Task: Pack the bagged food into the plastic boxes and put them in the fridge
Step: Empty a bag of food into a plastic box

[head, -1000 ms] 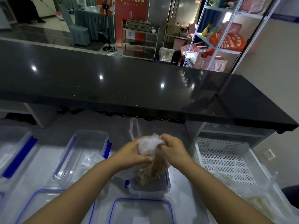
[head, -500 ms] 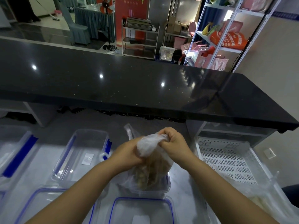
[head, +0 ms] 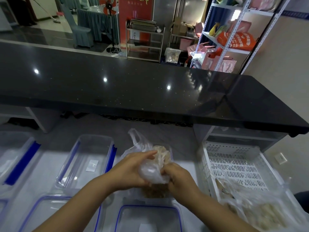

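Head view, single frame.

- Bag of food [head: 154, 166]: clear plastic, brownish contents, low at centre between both hands, over the pale counter [head: 41, 185]. One loop handle sticks up at the far side. Its lower end goes down into a small clear box [head: 170, 154]; the box walls are faint, so how far in cannot be told.
- Left hand [head: 132, 169]: fingers fairly straight, laid across the bag's left and far side, pressing it.
- Right hand [head: 180, 181]: fingers curled, gripping the bunched plastic on the near right side.
- Empty box [head: 78, 164], clear with blue clips: left of the bag, apart from it.
- Blue-rimmed lid [head: 148, 218]: nearest the person, just below the hands.
- White slotted crate [head: 234, 164]: right of the bag, holding a second bag [head: 260, 213] of pale food at its near end.
- Black stone top [head: 133, 91] runs behind everything.
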A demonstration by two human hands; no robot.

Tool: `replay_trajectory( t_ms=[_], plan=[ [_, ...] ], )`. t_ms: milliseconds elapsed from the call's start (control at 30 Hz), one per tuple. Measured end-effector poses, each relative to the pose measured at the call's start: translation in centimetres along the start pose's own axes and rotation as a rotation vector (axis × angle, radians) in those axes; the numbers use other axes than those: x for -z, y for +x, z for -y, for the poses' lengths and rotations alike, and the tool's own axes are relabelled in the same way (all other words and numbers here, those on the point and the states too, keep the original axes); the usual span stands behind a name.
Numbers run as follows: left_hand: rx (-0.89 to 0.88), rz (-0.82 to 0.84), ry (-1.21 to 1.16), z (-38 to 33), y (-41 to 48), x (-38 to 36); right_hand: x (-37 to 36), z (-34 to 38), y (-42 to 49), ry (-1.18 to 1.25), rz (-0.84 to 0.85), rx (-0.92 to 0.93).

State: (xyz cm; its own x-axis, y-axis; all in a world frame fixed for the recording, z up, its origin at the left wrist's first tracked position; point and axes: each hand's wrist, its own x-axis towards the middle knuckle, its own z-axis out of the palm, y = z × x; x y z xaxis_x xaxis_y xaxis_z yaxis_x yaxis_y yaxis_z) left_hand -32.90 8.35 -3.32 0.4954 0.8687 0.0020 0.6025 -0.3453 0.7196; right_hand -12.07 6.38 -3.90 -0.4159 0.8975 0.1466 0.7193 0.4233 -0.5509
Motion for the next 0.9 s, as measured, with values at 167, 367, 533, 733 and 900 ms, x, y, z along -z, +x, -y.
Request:
replay_trajectory(
  t_ms=[167, 367, 533, 733, 900],
  plan=[
    [-0.032, 0.084, 0.195, 0.1, -0.2, -1.0, 0.1, 0.6, -0.1, 0.112, 0.000, 0.037],
    [0.125, 0.007, 0.341, -2.3, 2.6, -0.4, 1.8, 0.9, 3.6, 0.295, -0.107, -0.054],
    [0.125, -0.148, 0.264, -1.3, 5.0, 0.8, 4.2, 2.4, 6.2, 0.498, -0.215, -0.096],
    [0.231, -0.205, -0.017, -1.1, 4.9, 1.4, 5.6, 2.5, 7.0, 0.608, -0.174, -0.197],
    [0.207, -0.297, -0.276, 0.2, 3.2, 0.8, 6.3, 0.1, 5.1, 0.654, -0.034, -0.341]
  ],
)
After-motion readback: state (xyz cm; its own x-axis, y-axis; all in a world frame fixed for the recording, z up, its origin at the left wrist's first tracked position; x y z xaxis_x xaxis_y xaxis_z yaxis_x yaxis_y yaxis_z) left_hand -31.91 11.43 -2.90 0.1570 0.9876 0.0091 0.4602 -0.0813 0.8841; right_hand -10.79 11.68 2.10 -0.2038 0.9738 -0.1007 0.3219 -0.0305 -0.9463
